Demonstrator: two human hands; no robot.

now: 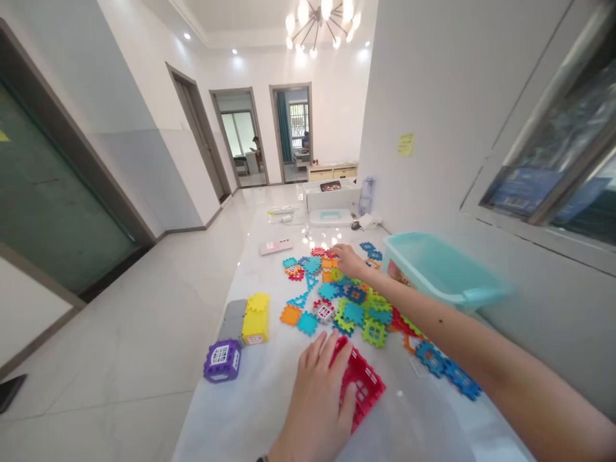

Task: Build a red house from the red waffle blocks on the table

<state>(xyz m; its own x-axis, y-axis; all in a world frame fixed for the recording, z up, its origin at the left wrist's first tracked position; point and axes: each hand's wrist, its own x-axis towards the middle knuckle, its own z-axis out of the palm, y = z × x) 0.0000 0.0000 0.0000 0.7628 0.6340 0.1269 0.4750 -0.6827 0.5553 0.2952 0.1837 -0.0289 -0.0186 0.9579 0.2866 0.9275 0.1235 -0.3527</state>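
My left hand (320, 385) is wrapped over the near-left side of a red box-like piece (363, 382) built from interlocking plastic tiles, with window cut-outs in it. At the far end of a loose pile of tiles, my right hand (349, 262) has its fingers bent down around the edge of a red building tile (332, 253), mostly hidden by the fingers. The pile holds several blue, orange, green and red tiles, among them a teal tile (307, 323) and a lime window tile (374, 332).
At the table's left edge stand a purple cube (222, 360), a yellow block (256, 319) and a grey block (233, 319). A turquoise bin (433, 269) sits by the right wall. Farther back are a pink case (276, 246) and a white lidded box (330, 218).
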